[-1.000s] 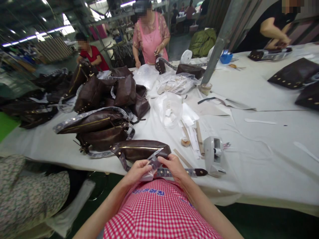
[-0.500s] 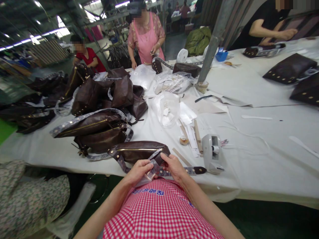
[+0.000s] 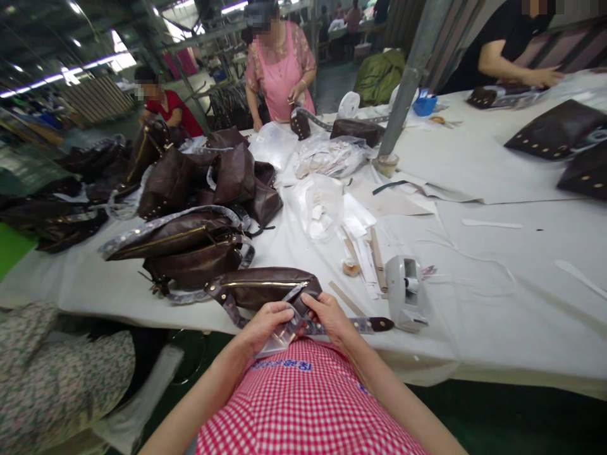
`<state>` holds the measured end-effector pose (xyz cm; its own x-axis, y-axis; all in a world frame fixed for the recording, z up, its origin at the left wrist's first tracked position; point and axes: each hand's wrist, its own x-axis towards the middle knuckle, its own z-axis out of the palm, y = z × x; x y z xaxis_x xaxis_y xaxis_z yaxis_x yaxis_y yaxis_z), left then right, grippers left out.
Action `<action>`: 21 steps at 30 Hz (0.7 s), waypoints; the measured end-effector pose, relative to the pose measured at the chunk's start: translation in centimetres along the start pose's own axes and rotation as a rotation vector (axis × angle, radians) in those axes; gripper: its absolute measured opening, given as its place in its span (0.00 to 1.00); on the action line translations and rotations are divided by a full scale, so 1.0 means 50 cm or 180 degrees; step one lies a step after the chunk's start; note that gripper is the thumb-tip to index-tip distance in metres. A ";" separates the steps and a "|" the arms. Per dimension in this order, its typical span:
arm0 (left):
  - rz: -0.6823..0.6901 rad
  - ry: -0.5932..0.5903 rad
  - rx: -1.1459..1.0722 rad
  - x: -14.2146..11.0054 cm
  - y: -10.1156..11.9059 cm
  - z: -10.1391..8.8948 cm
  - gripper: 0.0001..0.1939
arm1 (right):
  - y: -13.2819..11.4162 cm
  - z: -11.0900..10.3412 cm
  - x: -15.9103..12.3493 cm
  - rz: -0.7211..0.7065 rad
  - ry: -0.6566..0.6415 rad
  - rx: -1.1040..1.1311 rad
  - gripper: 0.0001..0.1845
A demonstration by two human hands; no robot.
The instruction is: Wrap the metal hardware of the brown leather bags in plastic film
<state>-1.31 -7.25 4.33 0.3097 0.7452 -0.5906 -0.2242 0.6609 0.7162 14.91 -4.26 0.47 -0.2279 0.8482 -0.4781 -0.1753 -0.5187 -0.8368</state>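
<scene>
A dark brown leather bag [image 3: 265,281] with a gold zipper lies at the table's near edge, right in front of me. Its studded strap [image 3: 365,325], wrapped in clear plastic, runs out to the right. Between my hands is a piece of clear plastic wrap [image 3: 281,337], bunched against the bag's near side. My left hand [image 3: 268,323] pinches this wrap between thumb and fingers. My right hand [image 3: 327,314] has its fingers closed at the bag's right end, by the strap; exactly what it grips is partly hidden.
A grey tape dispenser [image 3: 406,294] stands to the right, beside a tape roll [image 3: 351,268] and paper strips [image 3: 367,259]. More brown bags [image 3: 190,268] are heaped on the left. A metal post [image 3: 408,82] rises from the table. Co-workers stand across the table; one sits at left.
The clear plastic between my hands has spread out and hangs lower at the left hand. My right hand has shifted slightly left. The bag stays in place.
</scene>
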 end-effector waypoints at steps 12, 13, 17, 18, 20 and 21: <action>0.0015 0.0101 0.0141 0.007 0.001 0.010 0.19 | -0.010 0.002 -0.011 -0.0045 -0.0237 -0.0059 0.20; 0.0046 0.0029 0.0119 0.001 0.002 0.009 0.20 | -0.010 0.001 -0.011 -0.0030 -0.0267 -0.0044 0.21; 0.0121 0.0019 0.0152 -0.026 0.003 0.000 0.22 | -0.008 -0.004 -0.009 0.0097 -0.0173 0.0045 0.23; 0.0124 0.0054 0.0211 -0.032 0.000 -0.003 0.22 | -0.007 -0.005 -0.009 0.0116 -0.0139 0.0056 0.23; 0.0111 0.0156 0.0337 -0.042 -0.008 -0.009 0.22 | -0.008 -0.006 -0.008 0.0119 -0.0126 0.0073 0.23; 0.0113 0.0228 0.0365 -0.045 -0.013 -0.011 0.22 | -0.009 -0.007 -0.008 0.0116 -0.0139 0.0083 0.23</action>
<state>-2.36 -9.32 4.99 0.2359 0.7750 -0.5863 -0.1254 0.6225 0.7725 15.40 -4.34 0.94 -0.2761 0.8235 -0.4956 -0.1910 -0.5524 -0.8114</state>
